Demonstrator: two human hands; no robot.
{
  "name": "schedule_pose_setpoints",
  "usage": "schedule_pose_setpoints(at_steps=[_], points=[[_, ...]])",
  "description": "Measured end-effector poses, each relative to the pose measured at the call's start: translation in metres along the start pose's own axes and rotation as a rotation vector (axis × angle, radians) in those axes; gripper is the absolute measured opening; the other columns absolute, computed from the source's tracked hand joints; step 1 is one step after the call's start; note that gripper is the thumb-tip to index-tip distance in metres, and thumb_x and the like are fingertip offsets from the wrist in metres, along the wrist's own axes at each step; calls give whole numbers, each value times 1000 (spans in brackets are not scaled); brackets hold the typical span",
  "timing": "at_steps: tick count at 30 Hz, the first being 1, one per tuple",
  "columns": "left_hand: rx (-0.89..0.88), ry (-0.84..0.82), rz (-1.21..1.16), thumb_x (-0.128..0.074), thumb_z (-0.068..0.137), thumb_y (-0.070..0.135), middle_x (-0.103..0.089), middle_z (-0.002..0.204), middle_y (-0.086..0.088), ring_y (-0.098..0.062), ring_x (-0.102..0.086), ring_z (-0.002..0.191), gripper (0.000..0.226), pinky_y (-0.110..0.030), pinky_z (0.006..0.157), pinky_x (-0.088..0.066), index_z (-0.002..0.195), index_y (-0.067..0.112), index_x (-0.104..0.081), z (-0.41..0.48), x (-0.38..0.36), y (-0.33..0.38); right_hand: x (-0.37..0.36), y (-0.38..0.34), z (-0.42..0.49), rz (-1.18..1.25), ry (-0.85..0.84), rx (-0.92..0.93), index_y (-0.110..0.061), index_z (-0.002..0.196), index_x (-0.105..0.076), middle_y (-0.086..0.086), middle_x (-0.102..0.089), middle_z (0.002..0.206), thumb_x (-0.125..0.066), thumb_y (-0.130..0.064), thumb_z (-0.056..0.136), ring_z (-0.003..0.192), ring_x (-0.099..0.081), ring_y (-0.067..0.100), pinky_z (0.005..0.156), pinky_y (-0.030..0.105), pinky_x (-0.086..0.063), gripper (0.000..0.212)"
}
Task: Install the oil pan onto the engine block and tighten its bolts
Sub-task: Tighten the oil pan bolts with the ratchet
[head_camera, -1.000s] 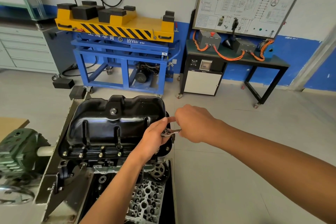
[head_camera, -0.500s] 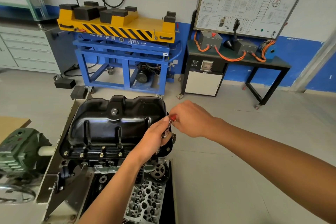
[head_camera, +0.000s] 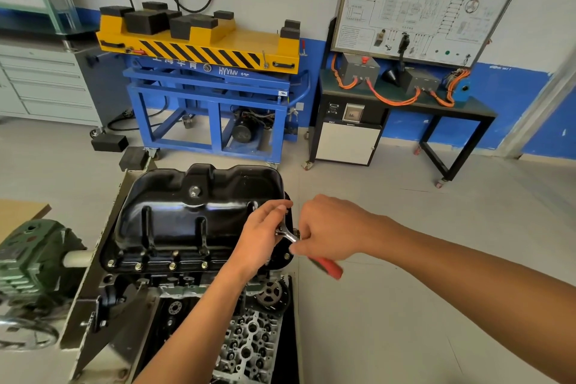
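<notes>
1. Two hands, one tool. The oil pan (head_camera: 199,218) sits on the upturned engine block (head_camera: 187,282) & covers its top face, w/ the block held in the engine stand (head_camera: 103,305).
2. The left hand (head_camera: 261,240) has its fingers curled over the chrome head of the ratchet (head_camera: 324,266) and presses it down at the block's right edge, against the pan flange. Socket & bolt under it are hidden by the hand.
3. The right hand (head_camera: 327,231) is wrapped round the ratchet handle. The red grip pokes out below the fist, angled twd the near right corner.
4. Four bolts (head_camera: 172,265) sit in the flange along the near edge. Can't tell if they're torqued. Prob. step: tightening a right-edge bolt, so the task looks well along, w/ the pan on & fasteners being run down.
5. Risk: the socket rides off the bolt if the left hand's downward pressure lets go mid-swing. Result is a rounded head and knuckles into the flange or the sprocket (head_camera: 270,293) just below.
6. Risk: too much pull on a thin flange strips threads or dishes the pan lip.
7. Risk: finishing one edge hard before the others are snug pulls the pan down unevenly, so poss. leak at the seal.
</notes>
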State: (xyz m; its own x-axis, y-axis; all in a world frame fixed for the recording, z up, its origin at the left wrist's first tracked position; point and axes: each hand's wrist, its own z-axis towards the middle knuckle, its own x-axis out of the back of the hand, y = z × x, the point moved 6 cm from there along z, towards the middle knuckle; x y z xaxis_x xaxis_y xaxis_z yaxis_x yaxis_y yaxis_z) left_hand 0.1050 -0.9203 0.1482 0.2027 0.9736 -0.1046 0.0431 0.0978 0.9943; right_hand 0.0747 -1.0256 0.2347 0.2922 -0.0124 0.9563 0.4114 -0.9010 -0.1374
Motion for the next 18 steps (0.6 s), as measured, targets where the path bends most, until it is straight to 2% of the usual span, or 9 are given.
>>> schedule_pose_setpoints(at_steps=[1, 3, 6, 8, 10, 11, 13, 16, 18], points=[[-18, -3, 26, -45, 106, 16, -70, 110, -9, -17, -63, 103, 26, -37, 93, -51, 118, 12, -68, 0, 0, 1, -3, -7, -1, 12, -8, 20, -15, 53, -61, -4, -48, 40, -64, -42, 89, 40, -44, 9, 48, 29, -42, 45], [-44, -24, 34, -47, 105, 14, -69, 106, -17, -26, -61, 97, 24, -44, 94, -48, 117, 8, -67, 1, -2, 1, -12, -24, -2, 58, -18, 64, -18, 45, -51, -6, -43, 35, -67, -42, 87, 39, -40, 10, 48, 27, -34, 51], [-47, -106, 2, -49, 104, 14, -68, 87, -10, -20, -62, 80, 22, -33, 76, -51, 110, 7, -70, -2, -6, 0, -22, -45, -5, 147, 28, 115, -30, 46, -48, -14, -47, 36, -69, -38, 88, 42, -37, 4, 49, 24, -27, 48], [-30, -151, -27, -49, 105, 14, -70, 87, -10, -20, -64, 81, 26, -31, 76, -53, 100, 10, -74, -3, -6, -1, -23, -53, -6, 180, 64, 141, -25, 62, -64, -9, -38, 40, -67, -37, 92, 49, -34, 0, 50, 24, -23, 32], [-15, -167, -74, -46, 106, 13, -69, 92, -16, -28, -62, 87, 35, -40, 84, -51, 90, 15, -77, -3, -4, -1, -24, -55, -7, 153, 123, 125, -21, 66, -65, -13, -37, 53, -63, -44, 92, 54, -36, 2, 51, 24, -25, 35], [-19, -171, -73, -44, 107, 14, -69, 93, -17, -29, -62, 88, 38, -42, 85, -51, 89, 15, -77, -4, -4, 1, -23, -54, -7, 134, 150, 102, -24, 59, -56, -11, -39, 55, -62, -48, 91, 56, -41, 7, 51, 25, -27, 41], [-44, -187, -25, -40, 108, 17, -71, 93, -15, -25, -64, 87, 39, -37, 84, -52, 92, 10, -75, -4, -4, 2, -22, -52, -8, 112, 164, 69, -28, 51, -42, -10, -42, 55, -63, -50, 89, 66, -50, 13, 51, 25, -30, 49], [-54, -230, 26, -35, 110, 17, -71, 90, -10, -22, -65, 86, 40, -34, 81, -51, 98, 7, -72, -5, -6, 3, -22, -44, -8, 110, 101, 33, -26, 51, -43, -8, -46, 55, -68, -48, 86, 86, -60, 16, 51, 25, -30, 48], [-56, -247, 49, -34, 110, 15, -73, 93, -7, -19, -67, 89, 39, -30, 83, -51, 104, 6, -71, -4, -8, 3, -21, -37, -9, 95, 35, 6, -23, 51, -47, -6, -49, 56, -70, -49, 84, 84, -62, 17, 52, 26, -33, 48]])
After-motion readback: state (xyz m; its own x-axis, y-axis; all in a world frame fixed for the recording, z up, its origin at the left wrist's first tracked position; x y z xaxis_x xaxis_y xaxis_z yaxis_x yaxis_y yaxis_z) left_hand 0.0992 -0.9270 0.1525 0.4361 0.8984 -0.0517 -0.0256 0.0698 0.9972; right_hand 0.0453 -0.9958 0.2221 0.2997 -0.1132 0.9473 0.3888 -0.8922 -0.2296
